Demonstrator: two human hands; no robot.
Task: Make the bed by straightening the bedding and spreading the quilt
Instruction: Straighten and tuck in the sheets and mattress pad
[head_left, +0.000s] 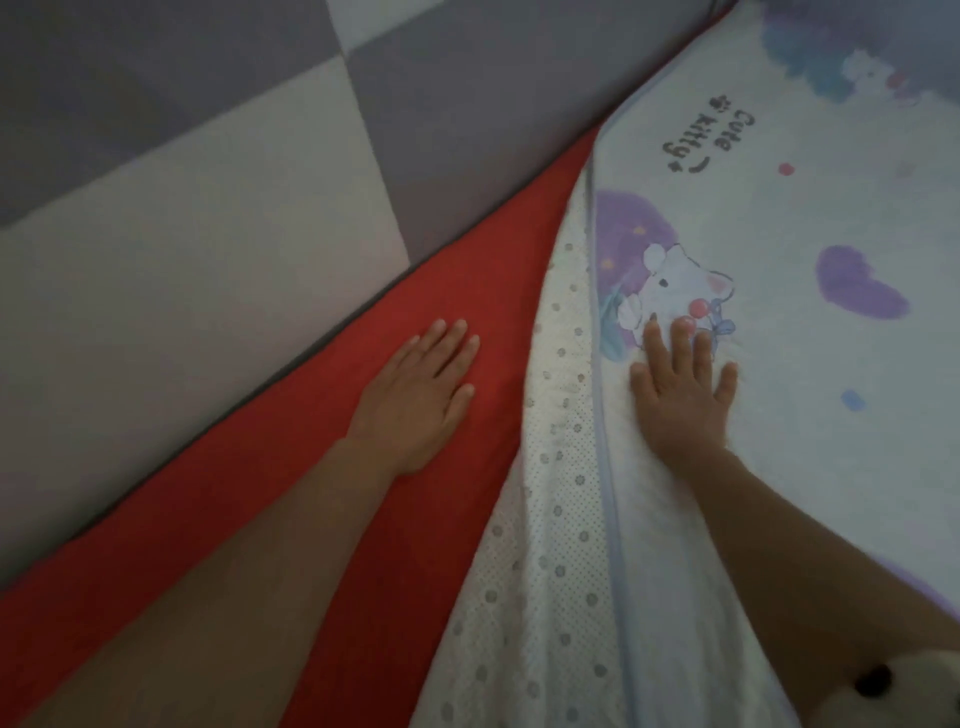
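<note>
Both flat, fingers straight: left hand (415, 395) pressed the red sheet (322, 519), right hand (683, 389) the quilt (779, 234); uneven pushing could rewrinkle its edge.

Red bed sheet (291, 519) flat under L hand (415, 400); printed quilt (805, 389) lies on it, beneath R hand (680, 400).

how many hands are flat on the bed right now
2. The left hand lies flat on the red sheet. The right hand presses flat on the printed quilt, just below its cartoon kitten. No other hand shows.
</note>
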